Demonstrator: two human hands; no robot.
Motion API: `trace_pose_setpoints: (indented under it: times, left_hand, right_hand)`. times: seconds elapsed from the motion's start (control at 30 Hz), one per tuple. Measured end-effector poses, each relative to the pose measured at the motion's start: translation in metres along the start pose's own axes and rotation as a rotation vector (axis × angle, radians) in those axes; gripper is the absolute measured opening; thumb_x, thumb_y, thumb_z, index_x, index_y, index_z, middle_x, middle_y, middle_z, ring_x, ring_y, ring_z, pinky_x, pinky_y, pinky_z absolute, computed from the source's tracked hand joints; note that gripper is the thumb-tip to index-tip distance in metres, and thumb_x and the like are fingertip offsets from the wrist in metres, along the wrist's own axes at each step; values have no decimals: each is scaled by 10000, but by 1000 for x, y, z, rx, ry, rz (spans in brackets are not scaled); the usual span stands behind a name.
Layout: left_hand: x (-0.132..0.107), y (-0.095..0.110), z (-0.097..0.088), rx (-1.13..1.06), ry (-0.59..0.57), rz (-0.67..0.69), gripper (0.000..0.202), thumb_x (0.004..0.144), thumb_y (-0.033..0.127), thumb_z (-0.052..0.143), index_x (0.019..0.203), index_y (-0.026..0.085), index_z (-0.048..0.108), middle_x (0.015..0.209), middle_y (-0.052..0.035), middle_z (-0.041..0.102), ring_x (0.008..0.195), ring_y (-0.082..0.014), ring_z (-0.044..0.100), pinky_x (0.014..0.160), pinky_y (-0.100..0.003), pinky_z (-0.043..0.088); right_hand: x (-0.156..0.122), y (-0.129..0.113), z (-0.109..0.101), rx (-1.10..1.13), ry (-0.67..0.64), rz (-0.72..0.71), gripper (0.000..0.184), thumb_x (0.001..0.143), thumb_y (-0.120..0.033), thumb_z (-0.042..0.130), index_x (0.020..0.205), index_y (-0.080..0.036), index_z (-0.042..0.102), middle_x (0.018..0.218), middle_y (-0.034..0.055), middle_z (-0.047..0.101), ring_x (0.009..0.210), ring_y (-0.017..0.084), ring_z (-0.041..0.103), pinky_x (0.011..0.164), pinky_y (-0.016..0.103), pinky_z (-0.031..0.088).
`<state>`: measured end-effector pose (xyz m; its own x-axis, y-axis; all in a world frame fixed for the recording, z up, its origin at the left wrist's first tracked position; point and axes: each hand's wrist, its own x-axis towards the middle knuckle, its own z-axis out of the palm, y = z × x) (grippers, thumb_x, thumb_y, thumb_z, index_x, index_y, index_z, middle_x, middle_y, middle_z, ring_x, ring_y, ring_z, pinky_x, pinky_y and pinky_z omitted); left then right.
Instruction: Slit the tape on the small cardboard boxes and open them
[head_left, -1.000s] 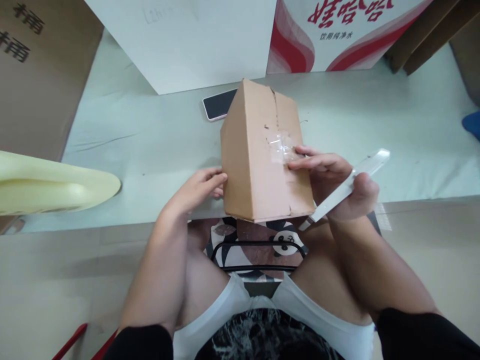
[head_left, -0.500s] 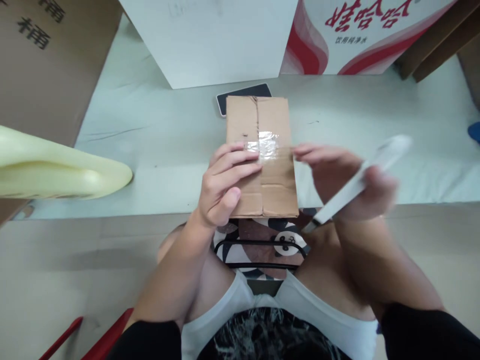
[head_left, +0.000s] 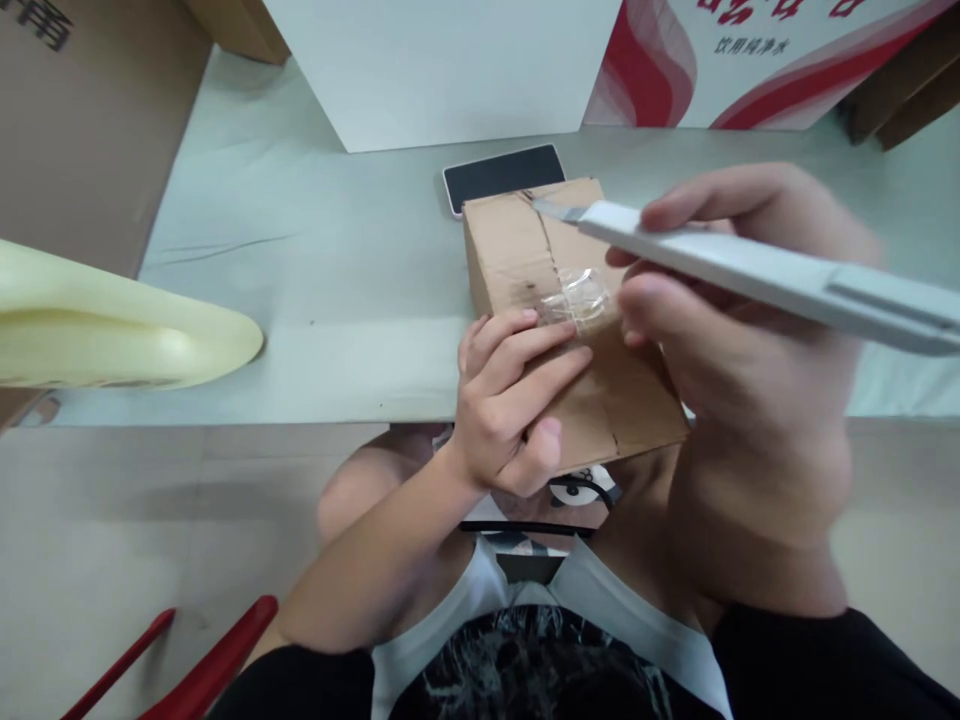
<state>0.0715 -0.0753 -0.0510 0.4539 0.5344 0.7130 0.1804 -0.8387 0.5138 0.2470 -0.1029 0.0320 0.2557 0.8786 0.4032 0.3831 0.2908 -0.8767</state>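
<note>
A brown cardboard box (head_left: 637, 385), turned at a slant, sits at the table's near edge. Clear tape (head_left: 585, 295) crosses the seam on its top. My left hand (head_left: 517, 400) holds the box from its left side, fingers laid over the top and touching the tape. A white utility knife (head_left: 720, 255) is gripped in my right hand (head_left: 757, 290), above the box's right side. Its blade (head_left: 555, 208) is out and points left, at the far end of the seam; whether it touches the cardboard I cannot tell.
Behind the box lies a dark-faced phone-like slab (head_left: 502, 178). Large white-and-red cartons (head_left: 465, 80) stand at the back. A big brown carton (head_left: 97, 130) is at the far left, with a pale yellow rounded object (head_left: 150, 325) nearer. Red legs (head_left: 217, 655) show at lower left.
The knife has swung up from beside the box to over its far end, its blade now pointing left. The box has turned and shifted right, with my left hand still on it.
</note>
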Motion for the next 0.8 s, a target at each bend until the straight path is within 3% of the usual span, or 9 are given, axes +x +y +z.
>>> trace_pose_setpoints:
  times: [0.1, 0.2, 0.33, 0.4, 0.5, 0.6, 0.8]
  left_hand:
    - [-1, -4, 0, -2, 18, 0, 525, 1023, 421, 341, 1326, 235, 728, 1325, -73, 763, 1293, -324, 625, 1157, -556, 476]
    - [0, -5, 0, -19, 9, 10, 499, 1028, 414, 361, 1303, 214, 727, 1305, -94, 766, 1302, -320, 605, 1151, -555, 477]
    - [0, -3, 1, -36, 17, 3, 474, 1029, 401, 377, 1289, 211, 725, 1300, -110, 762, 1304, -324, 595, 1148, -564, 469]
    - [0, -2, 2, -35, 26, -5, 471, 1033, 400, 371, 1286, 219, 725, 1297, -108, 762, 1308, -325, 591, 1155, -570, 458]
    - [0, -2, 2, -41, 17, -8, 471, 1035, 396, 372, 1295, 217, 722, 1306, -108, 758, 1324, -324, 581, 1165, -569, 451]
    - [0, -2, 0, -53, -8, -15, 472, 1020, 390, 401, 1310, 208, 724, 1323, -111, 754, 1337, -327, 574, 1172, -567, 450]
    - [1, -2, -5, -59, -42, -24, 462, 1003, 385, 436, 1312, 213, 733, 1334, -102, 756, 1336, -323, 582, 1179, -554, 451]
  right_hand:
    - [5, -1, 3, 4, -49, 38, 202, 813, -156, 832, 875, -243, 660, 736, -49, 626, 550, 85, 473, 541, 290, 388]
    - [2, -1, 8, 30, 41, 97, 211, 892, -209, 764, 802, -235, 574, 643, -54, 503, 510, 88, 394, 496, 296, 299]
    - [-4, -1, 15, 70, 108, 114, 66, 962, -253, 620, 898, -256, 634, 683, -28, 636, 528, 122, 530, 476, 288, 354]
    - [-4, 0, 15, 88, 86, 123, 116, 975, -266, 581, 969, -261, 697, 740, -16, 700, 552, 125, 577, 476, 283, 376]
    - [-1, 2, 11, 31, 68, 75, 73, 931, -225, 653, 873, -239, 695, 681, -37, 637, 537, 99, 521, 508, 283, 363]
    - [1, 2, 8, -91, 101, 25, 152, 854, -151, 700, 761, -231, 609, 650, -59, 563, 561, 90, 483, 567, 288, 367]
    - [4, 7, 7, -105, 104, 134, 107, 883, -166, 650, 790, -219, 648, 624, -52, 585, 560, 104, 493, 575, 304, 354]
